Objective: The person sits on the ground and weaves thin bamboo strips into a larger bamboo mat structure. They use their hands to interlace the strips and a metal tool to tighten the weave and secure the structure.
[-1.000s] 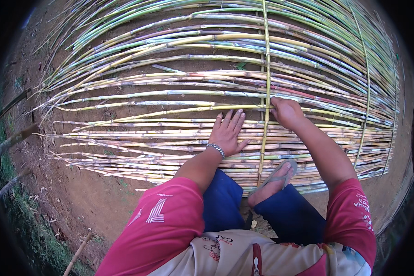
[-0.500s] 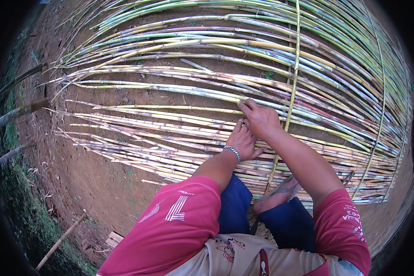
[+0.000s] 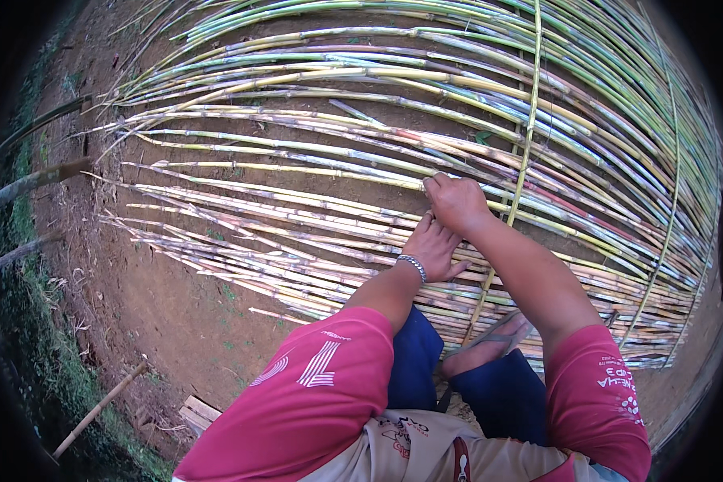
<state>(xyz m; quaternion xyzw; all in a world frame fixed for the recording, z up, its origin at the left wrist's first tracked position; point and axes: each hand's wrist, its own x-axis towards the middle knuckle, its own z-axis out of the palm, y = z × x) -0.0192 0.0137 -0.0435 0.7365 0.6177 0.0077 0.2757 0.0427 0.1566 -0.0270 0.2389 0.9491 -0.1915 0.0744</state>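
Note:
Many long, jointed canes [image 3: 297, 149], yellow, green and pinkish, lie side by side on bare soil. In front of me my two hands meet over them. My right hand [image 3: 455, 205] is closed, knuckles up, around a yellow cane [image 3: 297, 169]; its fingertips are mostly hidden beneath it. Just nearer to me, my left hand [image 3: 434, 247] lies over neighbouring canes, palm down. Its fingers stretch forward against the right hand and its thumb points out to the right. A bracelet [image 3: 412, 263] circles the left wrist.
A thin crosswise pole [image 3: 530, 120] runs across the canes right of my hands; another crosspiece [image 3: 673, 185] lies farther right. My sandalled foot [image 3: 490, 347] is by the near canes. Weathered posts [image 3: 44, 178] and grass [image 3: 52, 321] border the left. A loose stick [image 3: 100, 410] lies lower left.
The view has shifted slightly. My hands stay together over the canes, with the right closed as before. The yellow cane's left end appears slightly farther from me.

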